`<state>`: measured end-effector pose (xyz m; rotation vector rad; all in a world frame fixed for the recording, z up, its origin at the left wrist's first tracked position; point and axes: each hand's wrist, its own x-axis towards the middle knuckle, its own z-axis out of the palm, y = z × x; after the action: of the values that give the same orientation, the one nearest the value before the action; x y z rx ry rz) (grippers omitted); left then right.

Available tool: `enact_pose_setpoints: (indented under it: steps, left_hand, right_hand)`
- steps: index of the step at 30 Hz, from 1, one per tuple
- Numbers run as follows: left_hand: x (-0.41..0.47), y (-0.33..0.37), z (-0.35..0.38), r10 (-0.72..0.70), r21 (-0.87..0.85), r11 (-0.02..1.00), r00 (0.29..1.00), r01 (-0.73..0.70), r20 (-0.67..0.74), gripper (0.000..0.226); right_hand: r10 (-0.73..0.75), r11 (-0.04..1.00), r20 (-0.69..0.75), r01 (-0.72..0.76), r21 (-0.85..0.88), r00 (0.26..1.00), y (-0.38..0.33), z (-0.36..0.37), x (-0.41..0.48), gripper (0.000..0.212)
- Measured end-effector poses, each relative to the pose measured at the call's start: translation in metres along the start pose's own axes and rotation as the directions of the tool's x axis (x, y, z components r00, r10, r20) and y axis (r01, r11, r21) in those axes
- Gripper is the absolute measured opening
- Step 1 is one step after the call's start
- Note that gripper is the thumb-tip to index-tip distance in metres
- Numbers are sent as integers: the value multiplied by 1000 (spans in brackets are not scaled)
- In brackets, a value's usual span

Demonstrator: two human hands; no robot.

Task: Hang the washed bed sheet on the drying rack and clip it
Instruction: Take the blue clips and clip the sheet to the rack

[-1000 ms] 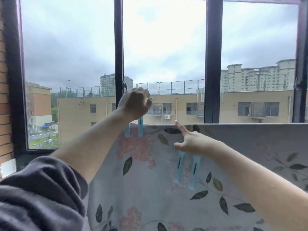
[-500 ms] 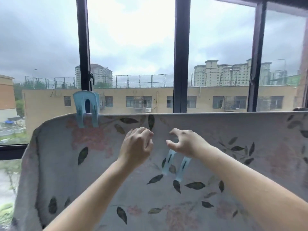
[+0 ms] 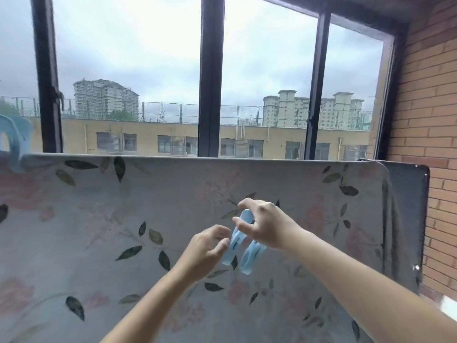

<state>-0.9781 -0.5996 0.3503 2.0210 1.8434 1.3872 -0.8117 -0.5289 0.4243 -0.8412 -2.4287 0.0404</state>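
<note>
The grey bed sheet (image 3: 123,206), printed with leaves and pink flowers, hangs over the drying rack's top bar (image 3: 247,158) across the whole width. A light blue clip (image 3: 14,137) sits on the sheet's top edge at the far left, partly cut off. In front of the sheet's middle, my right hand (image 3: 267,226) holds two more light blue clips (image 3: 249,256) by their upper ends, with their jaws pointing down. My left hand (image 3: 202,251) is just left of them, and its fingertips pinch the nearer clip (image 3: 228,253).
Black window frames (image 3: 211,75) stand right behind the rack, with buildings outside. A brick wall (image 3: 430,120) closes the right side. The sheet's right edge folds round the rack's end (image 3: 408,219) close to that wall.
The view has swung right, so the hung clip is now at the far left edge. Both hands dropped lower. My left hand has closed in on the clips that my right hand holds.
</note>
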Motion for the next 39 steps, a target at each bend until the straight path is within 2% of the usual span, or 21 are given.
enact_pose_setpoints:
  steps: [4,7,11,13,15,19,21,25,28,32,35,37,39]
  left_hand:
    - [15,26,42,37,-144,989,989,-16,143,34]
    - [34,41,72,40,-165,986,982,-9,184,41]
    - [64,51,110,76,-164,986,977,-44,199,25]
    - [81,56,130,102,-157,985,976,-72,194,24]
    - [98,61,150,122,-156,983,975,-94,184,27]
    - [138,64,185,128,-203,974,981,-98,143,40]
    - [162,66,201,127,-223,970,986,-100,110,40]
    - [213,78,228,152,-219,966,987,-139,44,25]
    - [246,92,245,206,-201,961,976,-190,63,24]
    - [282,120,259,263,-125,959,963,-255,58,26]
    - [308,142,271,309,-21,951,949,-309,63,26]
    - [326,153,278,381,120,919,924,-376,-21,33]
    - [344,158,281,496,342,837,856,-427,-144,45]
  right_hand:
    - [49,999,-26,-49,16,998,46,-18,-17,65]
    - [81,997,-61,-81,10,995,82,-28,-24,68]
    - [108,994,-66,-109,-13,992,126,-33,-28,64]
    - [111,993,-73,-114,-38,991,152,-37,-26,58]
    - [114,991,-72,-118,-64,991,175,-40,-22,60]
    - [117,991,-65,-120,-55,991,217,-50,-4,86]
    - [124,992,-72,-125,-11,990,240,-57,11,90]
    - [163,986,-124,-158,50,979,287,-74,33,69]
    - [155,988,-259,-151,36,953,317,-89,40,70]
    - [112,994,-412,-110,28,904,349,-118,46,62]
    - [74,995,-449,-93,-20,891,379,-137,53,62]
    - [83,994,-433,-102,-22,898,402,-148,58,62]
    - [91,993,-413,-114,-31,906,422,-157,63,60]
